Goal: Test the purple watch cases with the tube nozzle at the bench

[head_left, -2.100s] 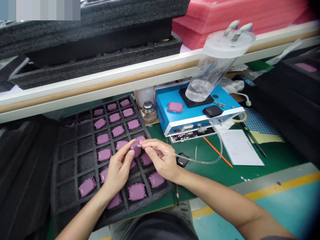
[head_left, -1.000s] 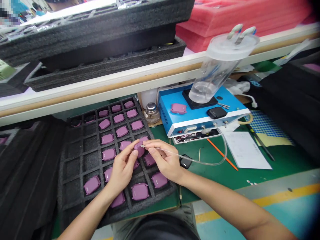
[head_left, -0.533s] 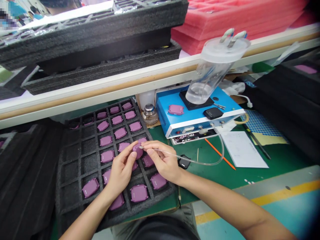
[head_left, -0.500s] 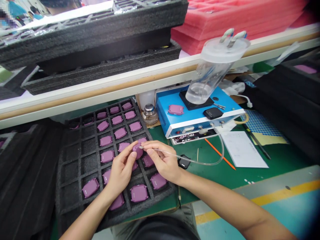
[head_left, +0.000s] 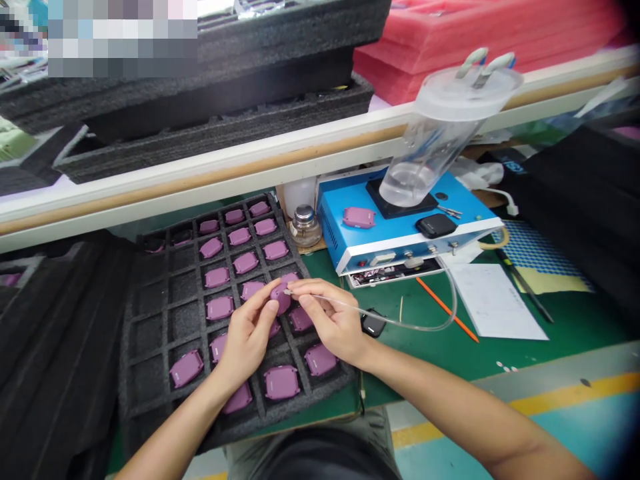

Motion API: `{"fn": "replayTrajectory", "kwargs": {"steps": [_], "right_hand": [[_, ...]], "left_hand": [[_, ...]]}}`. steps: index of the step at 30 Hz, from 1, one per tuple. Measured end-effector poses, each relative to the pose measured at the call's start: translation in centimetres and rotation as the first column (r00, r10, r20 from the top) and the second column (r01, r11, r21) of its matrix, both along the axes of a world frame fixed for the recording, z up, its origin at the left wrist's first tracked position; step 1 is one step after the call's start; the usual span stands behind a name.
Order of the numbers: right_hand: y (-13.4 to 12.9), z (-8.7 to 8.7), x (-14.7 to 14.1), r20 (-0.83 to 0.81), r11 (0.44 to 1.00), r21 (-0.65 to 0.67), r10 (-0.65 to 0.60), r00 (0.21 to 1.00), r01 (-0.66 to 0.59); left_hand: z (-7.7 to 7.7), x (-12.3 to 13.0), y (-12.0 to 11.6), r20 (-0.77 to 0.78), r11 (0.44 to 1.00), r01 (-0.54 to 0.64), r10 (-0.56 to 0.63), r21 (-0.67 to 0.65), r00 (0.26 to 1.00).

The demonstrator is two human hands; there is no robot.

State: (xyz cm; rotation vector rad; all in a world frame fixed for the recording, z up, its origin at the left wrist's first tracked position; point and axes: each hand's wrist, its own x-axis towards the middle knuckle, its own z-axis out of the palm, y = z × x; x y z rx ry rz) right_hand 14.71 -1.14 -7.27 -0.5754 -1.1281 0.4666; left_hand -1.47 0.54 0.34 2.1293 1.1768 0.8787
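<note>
Mid-frame, the left hand (head_left: pixel 249 335) pinched a purple watch case (head_left: pixel 281 302) in its fingers, long axis hard to make out. Just right of it, the fingers of the right hand (head_left: pixel 339 325) gripped a clear tube (head_left: pixel 417 328), tip touching the case or nearly so.

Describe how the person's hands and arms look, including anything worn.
Each grip is an ungloved human hand: the left hand and the right hand. No ring, watch or bracelet shows. The left forearm and right forearm taper toward the wrists, sleeveless as far as visible, without clear markings.
</note>
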Motion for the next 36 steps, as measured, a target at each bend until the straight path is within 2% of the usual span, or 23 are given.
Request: {"fn": "replayTrajectory", "kwargs": {"steps": [7, 36], "right_hand": [[-0.05, -0.55, -0.12, -0.018, 0.998, -0.020, 0.051, 0.999, -0.051], [0.09, -0.13, 0.00, 0.009, 1.000, 0.025, 0.003, 1.000, -0.003]], "left_hand": [[-0.02, 0.01, -0.09, 0.007, 1.000, 0.009, -0.009, -0.005, 1.000], [-0.21, -0.25, 0.29, 0.033, 1.000, 0.013, -0.012, -0.019, 0.999]]}}
